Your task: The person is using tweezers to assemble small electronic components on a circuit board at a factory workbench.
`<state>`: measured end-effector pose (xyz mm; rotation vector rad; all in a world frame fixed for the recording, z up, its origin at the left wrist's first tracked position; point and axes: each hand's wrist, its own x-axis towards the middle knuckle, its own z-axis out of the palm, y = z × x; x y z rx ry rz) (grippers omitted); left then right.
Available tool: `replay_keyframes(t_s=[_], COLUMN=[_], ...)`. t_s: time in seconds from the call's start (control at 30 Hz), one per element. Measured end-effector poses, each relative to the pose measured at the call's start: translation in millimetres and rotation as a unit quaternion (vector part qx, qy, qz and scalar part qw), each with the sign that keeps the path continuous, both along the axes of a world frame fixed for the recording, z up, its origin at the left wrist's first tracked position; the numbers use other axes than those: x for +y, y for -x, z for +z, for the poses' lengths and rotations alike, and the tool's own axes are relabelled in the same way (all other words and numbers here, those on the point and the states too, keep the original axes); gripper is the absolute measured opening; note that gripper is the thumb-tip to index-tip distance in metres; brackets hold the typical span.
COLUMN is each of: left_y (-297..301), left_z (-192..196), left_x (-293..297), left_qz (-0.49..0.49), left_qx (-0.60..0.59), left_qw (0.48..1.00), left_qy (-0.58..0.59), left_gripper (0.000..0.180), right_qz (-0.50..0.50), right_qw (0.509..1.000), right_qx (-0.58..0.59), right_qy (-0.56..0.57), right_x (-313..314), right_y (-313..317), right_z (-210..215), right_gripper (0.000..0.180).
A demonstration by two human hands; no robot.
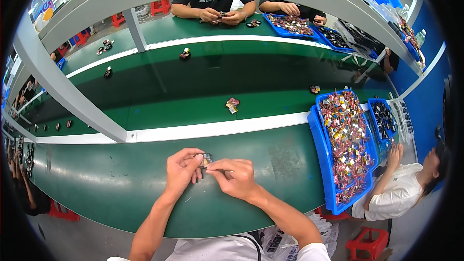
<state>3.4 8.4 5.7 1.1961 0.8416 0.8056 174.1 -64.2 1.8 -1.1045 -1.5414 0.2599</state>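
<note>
- My left hand [182, 170] and right hand [235, 178] meet low in the centre of the frame, both pinched narrow on one small dark part [207, 159] with a bit of gold foil showing; it sits between my fingertips, just above the green worktop [106, 183].
- My guess is that it handles light and stiff, a hard little shell, and small enough to slip, so I grip it by the edges with thumb and forefinger on each side. The foil looks thin and easy to crease, so I would keep pressure off it.
- Its long axis looks to run roughly left to right across the frame, between my two hands. Which end is the front I cannot tell; my fingers cover most of it.
- Further up, past the white rail [217, 129], a small pinkish piece [232, 104] lies on the green conveyor belt [193, 82].
- At right, a blue tray [320, 145] is heaped with foil-wrapped parts, with a second blue tray [374, 125] of dark parts just beside it, and a person in a white top [398, 193] reaches toward them.
- Far at the top, another person's hands [221, 16] work on a similar piece across the belt.
</note>
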Motion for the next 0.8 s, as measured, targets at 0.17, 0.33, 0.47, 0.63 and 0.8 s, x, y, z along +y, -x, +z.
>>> replay_keyframes(t_s=[0.17, 0.33, 0.47, 0.63, 0.8], left_y=[0, -4, -3, -3, 0], left_z=[2, -9, -4, 1, 3], left_x=[-4, -8, -9, -7, -5], left_qz=[0.012, 0.021, 0.023, 0.007, -0.007], left_qx=[-0.006, 0.017, 0.038, 0.047, 0.104], left_qw=[1.0, 1.0, 0.999, 0.999, 0.995], left_qy=[0.013, -0.007, -0.025, -0.021, -0.012], left_gripper=[0.017, 0.016, 0.018, 0.019, 0.019], right_qz=[-0.016, -0.018, -0.024, -0.019, -0.008], right_qw=[1.0, 0.999, 0.999, 1.0, 1.0], right_qx=[0.019, -0.006, -0.008, -0.004, -0.022], right_qy=[0.007, 0.033, 0.048, 0.012, -0.002], right_x=[-3, -6, -6, -3, -1], right_y=[4, 2, 3, 3, 5], right_z=[6, 10, 12, 7, 0], right_gripper=[0.014, 0.013, 0.013, 0.014, 0.015])
